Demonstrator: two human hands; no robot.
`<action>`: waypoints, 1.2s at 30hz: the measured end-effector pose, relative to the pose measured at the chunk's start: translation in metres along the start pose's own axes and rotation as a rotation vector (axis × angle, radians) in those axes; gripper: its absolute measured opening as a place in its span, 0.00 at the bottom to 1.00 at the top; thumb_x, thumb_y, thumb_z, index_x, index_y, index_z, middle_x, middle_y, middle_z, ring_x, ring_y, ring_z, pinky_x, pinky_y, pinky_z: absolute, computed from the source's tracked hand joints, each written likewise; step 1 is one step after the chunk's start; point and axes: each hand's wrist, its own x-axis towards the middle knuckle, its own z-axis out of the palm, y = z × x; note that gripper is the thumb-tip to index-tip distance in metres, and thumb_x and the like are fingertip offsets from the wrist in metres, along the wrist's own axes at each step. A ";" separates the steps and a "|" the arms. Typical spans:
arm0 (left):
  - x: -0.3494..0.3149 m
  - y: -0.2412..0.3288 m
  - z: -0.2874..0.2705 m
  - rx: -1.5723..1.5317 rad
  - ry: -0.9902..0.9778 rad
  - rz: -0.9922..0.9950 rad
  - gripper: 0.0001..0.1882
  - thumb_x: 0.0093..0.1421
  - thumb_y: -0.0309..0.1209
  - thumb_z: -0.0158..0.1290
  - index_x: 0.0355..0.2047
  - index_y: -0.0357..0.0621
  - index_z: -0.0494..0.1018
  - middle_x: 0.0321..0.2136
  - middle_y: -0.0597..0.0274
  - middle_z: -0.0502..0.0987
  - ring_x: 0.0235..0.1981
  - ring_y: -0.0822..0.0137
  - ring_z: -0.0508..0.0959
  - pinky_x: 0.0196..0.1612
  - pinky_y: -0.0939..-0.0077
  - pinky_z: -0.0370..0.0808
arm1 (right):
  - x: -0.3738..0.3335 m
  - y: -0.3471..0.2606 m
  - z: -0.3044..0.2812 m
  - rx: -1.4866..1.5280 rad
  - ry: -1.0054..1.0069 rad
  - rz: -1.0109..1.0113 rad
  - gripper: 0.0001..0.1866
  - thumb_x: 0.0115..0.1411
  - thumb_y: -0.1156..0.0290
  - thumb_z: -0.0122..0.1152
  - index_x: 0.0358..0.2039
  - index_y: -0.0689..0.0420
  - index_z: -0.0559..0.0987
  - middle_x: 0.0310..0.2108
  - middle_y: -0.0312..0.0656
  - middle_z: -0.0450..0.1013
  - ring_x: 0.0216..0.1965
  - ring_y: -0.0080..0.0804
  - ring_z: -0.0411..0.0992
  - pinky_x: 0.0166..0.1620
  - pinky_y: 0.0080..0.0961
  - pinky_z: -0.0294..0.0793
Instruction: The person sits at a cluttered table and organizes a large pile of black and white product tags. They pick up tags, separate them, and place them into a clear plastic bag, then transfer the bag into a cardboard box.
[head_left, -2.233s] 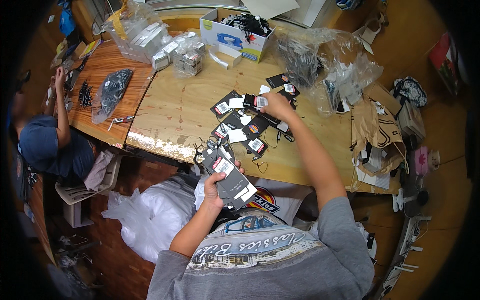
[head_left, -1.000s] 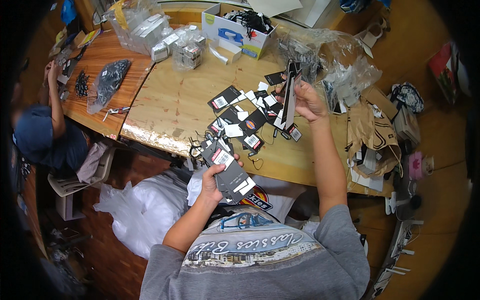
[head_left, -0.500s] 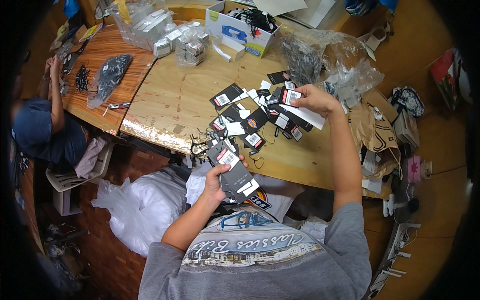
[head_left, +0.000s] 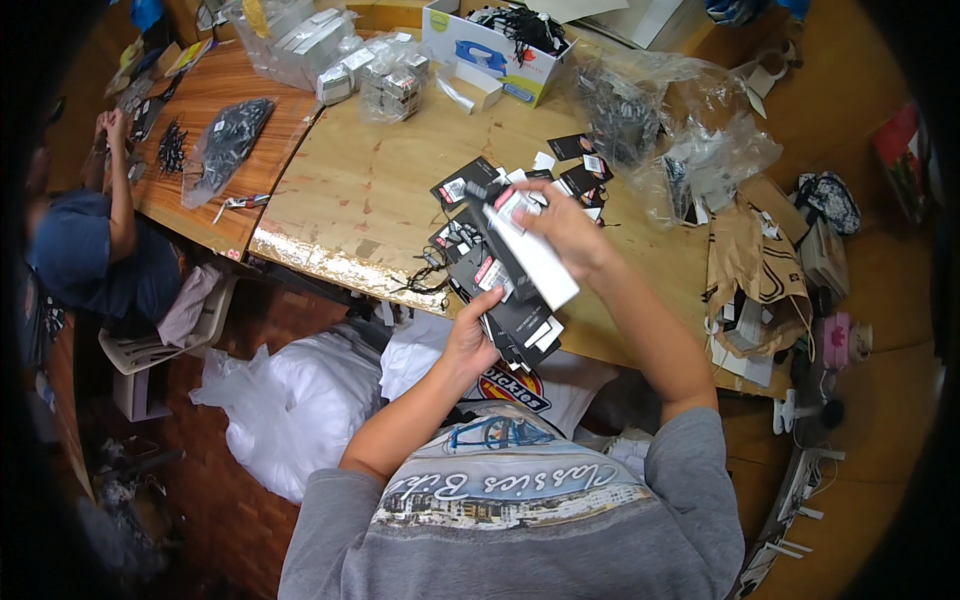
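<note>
My left hand (head_left: 474, 335) is closed round a fanned stack of black hang tags (head_left: 522, 318) with white stickers, held over the table's front edge. Just above it, my right hand (head_left: 568, 232) pinches a few more tags (head_left: 532, 262), black ones with a white back showing. These lie partly across the left hand's stack; whether they touch it I cannot tell. Behind them, a loose pile of black tags (head_left: 460, 186) spreads over the table, largely hidden by my hands. Thin black strings (head_left: 428, 280) hang at the pile's near left side.
A carton of black strings (head_left: 500, 60) stands at the back, beside plastic-wrapped bundles (head_left: 393, 88). Clear plastic bags (head_left: 690, 120) lie at the back right, brown paper bags (head_left: 755, 265) at the right. A co-worker (head_left: 95, 250) sits at left. White sacks (head_left: 300, 400) lie below the table.
My right hand has moved left and nearer from the pile, bringing its tags over the left hand's stack. My left hand has shifted slightly right and away from me.
</note>
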 end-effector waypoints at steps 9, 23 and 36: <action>-0.005 -0.003 -0.019 -0.020 -0.025 0.005 0.25 0.47 0.39 0.51 0.42 0.38 0.60 0.36 0.54 0.69 0.38 0.60 0.70 0.43 0.64 0.67 | -0.045 0.052 0.001 -0.426 0.121 -0.116 0.15 0.49 0.74 0.52 0.37 0.63 0.64 0.26 0.40 0.69 0.23 0.19 0.67 0.24 0.14 0.66; -0.044 -0.012 -0.005 0.305 -0.150 -0.107 0.24 0.42 0.29 0.51 0.41 0.36 0.61 0.35 0.53 0.69 0.34 0.60 0.73 0.35 0.69 0.72 | -0.092 0.067 -0.002 -0.122 0.090 0.007 0.23 0.55 0.50 0.36 0.40 0.57 0.65 0.34 0.37 0.65 0.36 0.25 0.62 0.39 0.21 0.61; -0.064 -0.012 0.002 0.480 -0.142 -0.436 0.28 0.35 0.25 0.52 0.40 0.32 0.60 0.27 0.49 0.71 0.27 0.58 0.74 0.31 0.71 0.73 | -0.054 0.054 0.002 0.536 -0.466 0.344 0.27 0.53 0.49 0.39 0.49 0.51 0.57 0.39 0.52 0.65 0.38 0.43 0.67 0.38 0.37 0.69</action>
